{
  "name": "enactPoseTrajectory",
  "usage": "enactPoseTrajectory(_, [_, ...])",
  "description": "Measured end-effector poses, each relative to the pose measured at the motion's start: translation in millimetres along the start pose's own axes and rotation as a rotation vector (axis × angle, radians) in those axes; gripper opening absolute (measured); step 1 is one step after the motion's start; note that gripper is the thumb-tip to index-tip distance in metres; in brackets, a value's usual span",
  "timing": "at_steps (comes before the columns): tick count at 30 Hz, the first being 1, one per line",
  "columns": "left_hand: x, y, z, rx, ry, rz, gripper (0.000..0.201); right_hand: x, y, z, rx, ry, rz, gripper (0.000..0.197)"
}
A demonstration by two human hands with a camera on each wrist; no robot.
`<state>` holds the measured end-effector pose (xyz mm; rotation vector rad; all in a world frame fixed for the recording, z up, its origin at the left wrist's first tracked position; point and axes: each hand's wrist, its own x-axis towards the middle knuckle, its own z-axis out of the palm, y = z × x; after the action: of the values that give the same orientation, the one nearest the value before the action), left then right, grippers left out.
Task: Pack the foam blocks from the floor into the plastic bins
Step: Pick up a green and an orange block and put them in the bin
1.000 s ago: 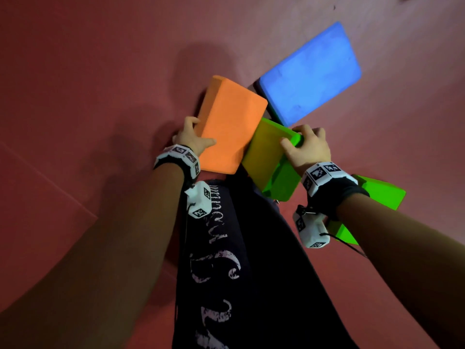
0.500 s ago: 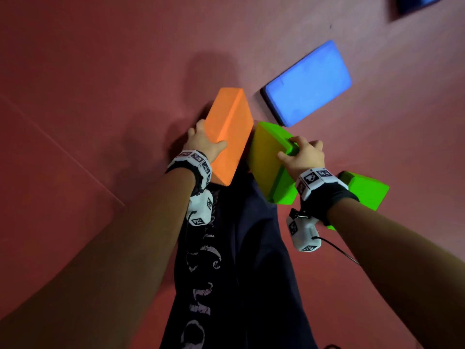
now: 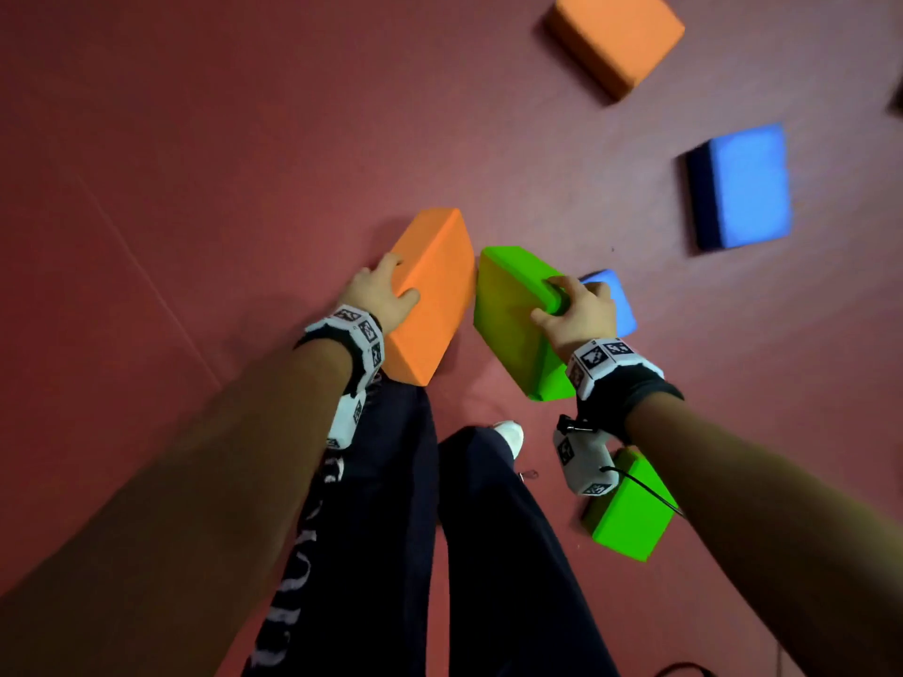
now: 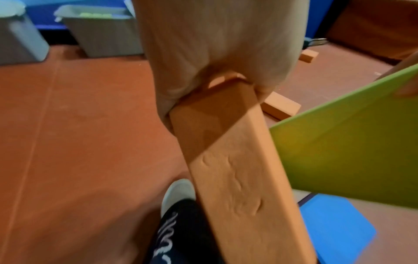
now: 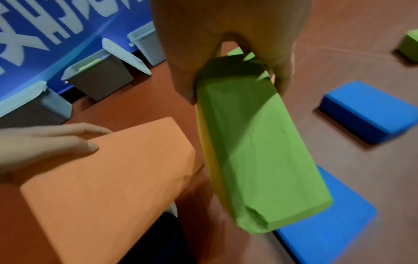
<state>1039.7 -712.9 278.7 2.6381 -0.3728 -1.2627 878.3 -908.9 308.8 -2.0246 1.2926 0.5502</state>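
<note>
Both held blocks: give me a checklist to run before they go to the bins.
1. Left hand grips orange block: ok.
2. Right hand grips green block: ok.
3. Both blocks off the floor: ok.
4. Bins in sight: ok.
5. Room left in the bins: cannot tell.
6. Floor cleared: not ok; a blue block and others remain.
</note>
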Motion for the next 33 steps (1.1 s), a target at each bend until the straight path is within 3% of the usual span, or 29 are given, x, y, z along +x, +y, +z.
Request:
enactPoseTrajectory(6, [21,-42,-59,-0.013,-0.004,-0.056,0.047,57,-104,-28,-0.194,0.026,-0.069,0.050])
enactPoseTrajectory(10, [60,-65,-123,-0.155,-0.058,-0.039,0.050,86,-173,-25,-0.250,-0.067,-0.075,0.052])
enactPoseTrajectory(15, [105,-85,-211,-0.324,-0.157,-0.082,0.071,113,-267,-13,-0.262,-0.140,-0.088,0.048])
enactPoseTrajectory(19, [140,-92,-265,-0.333,-0.201,-0.120,0.083,140,-336,-11,-0.323,-0.167,-0.146,0.047])
enactPoseTrajectory(27, [228,-65,-376,-0.395,0.010,-0.173,0.064,236,-450,-47,-0.371,-0.199,-0.211,0.052])
enactPoseTrajectory(33, [298,-11,-480,-0.327,0.060,-0.221,0.067,319,-531,-95,-0.329,-0.268,-0.201,0.057])
